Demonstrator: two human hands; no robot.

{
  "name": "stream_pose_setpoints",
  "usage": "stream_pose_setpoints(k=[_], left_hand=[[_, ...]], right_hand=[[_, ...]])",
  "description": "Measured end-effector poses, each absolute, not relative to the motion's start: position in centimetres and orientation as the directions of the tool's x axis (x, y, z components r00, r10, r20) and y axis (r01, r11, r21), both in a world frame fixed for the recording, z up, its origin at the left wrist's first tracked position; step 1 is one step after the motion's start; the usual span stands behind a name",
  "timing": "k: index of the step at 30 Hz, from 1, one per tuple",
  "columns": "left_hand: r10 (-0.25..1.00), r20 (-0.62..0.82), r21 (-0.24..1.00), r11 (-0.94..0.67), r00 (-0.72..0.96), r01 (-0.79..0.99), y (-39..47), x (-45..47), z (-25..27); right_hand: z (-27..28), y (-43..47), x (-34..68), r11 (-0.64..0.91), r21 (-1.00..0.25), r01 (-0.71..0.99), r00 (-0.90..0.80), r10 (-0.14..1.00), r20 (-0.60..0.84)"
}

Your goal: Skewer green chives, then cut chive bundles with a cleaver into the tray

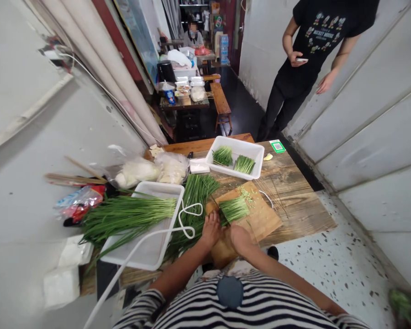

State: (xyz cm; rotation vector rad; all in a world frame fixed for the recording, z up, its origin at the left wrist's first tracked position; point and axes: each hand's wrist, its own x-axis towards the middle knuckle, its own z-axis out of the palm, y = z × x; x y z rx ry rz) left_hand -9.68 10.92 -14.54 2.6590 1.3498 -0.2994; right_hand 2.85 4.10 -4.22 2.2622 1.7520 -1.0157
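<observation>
your left hand (211,230), right hand (240,236) by cut greens (234,209); can't tell either grip's state. white cord (120,270) crosses tray (150,250); skewers (270,193) beside board (265,220).

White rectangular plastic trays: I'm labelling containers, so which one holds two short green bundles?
The white rectangular plastic tray beyond the tan wooden cutting board; the other white tray, left of the left hand, holds long green stalks instead.

You are facing a black short-sleeved T-shirt (339,18) whose pale lettering (323,35) is reading "MICKEY MOUSE", smaller lines blurring; on your brown wooden worktop (304,201), a green-bordered card (277,146) is displaying a QR code (277,146).
</observation>
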Motion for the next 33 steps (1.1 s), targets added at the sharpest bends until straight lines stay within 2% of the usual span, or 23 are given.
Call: stream_pose_setpoints(k=[8, 12, 16, 18, 20, 24, 30, 33], left_hand=[[0.815, -0.172, 0.048, -0.555, 0.554, 0.831, 11.5, -9.7, -14.1], [0.837, -0.127, 0.065, -0.529, 0.533, 0.846, 11.0, -10.2, -14.1], [0.835, -0.098, 0.090, -0.535, 0.542, 0.840, 10.2, -11.0, -14.0], [0.828, -0.147, 0.109, -0.531, 0.541, 0.841, 10.4, -11.3, -13.7], [0.809, -0.205, 0.113, -0.539, 0.550, 0.835, 10.9, -11.4, -13.3], [0.786, -0.270, 0.088, -0.555, 0.556, 0.827, 12.2, -10.8, -12.2], [0.798, -0.366, 0.078, -0.487, 0.479, 0.870, 12.8, -8.7, -11.3], [0.801, -0.383, 0.080, -0.467, 0.459, 0.881, 13.1, -8.2, -11.6]], right_hand=[[-2.9, 5.1, 4.4, -0.245, -0.341, 0.908, 0.087, 0.905, -0.417], [-2.7, 0.3, 9.0, -0.312, -0.337, 0.888, 0.215, 0.931, -0.293], [-4.5, -4.0, 17.3, -0.603, -0.196, 0.773, 0.557, 0.794, -0.246], [-5.4, -4.5, 21.3, -0.734, -0.123, 0.668, 0.706, 0.677, -0.207], [-6.2, -4.0, 24.2, -0.808, -0.096, 0.582, 0.784, 0.588, -0.200], [-7.7, -1.9, 27.1, -0.849, -0.103, 0.519, 0.819, 0.528, -0.224], [-10.2, -0.6, 28.6, -0.811, -0.153, 0.564, 0.793, 0.584, -0.171], [-10.9, -0.1, 27.4, -0.742, -0.129, 0.658, 0.744, 0.667, -0.037]])
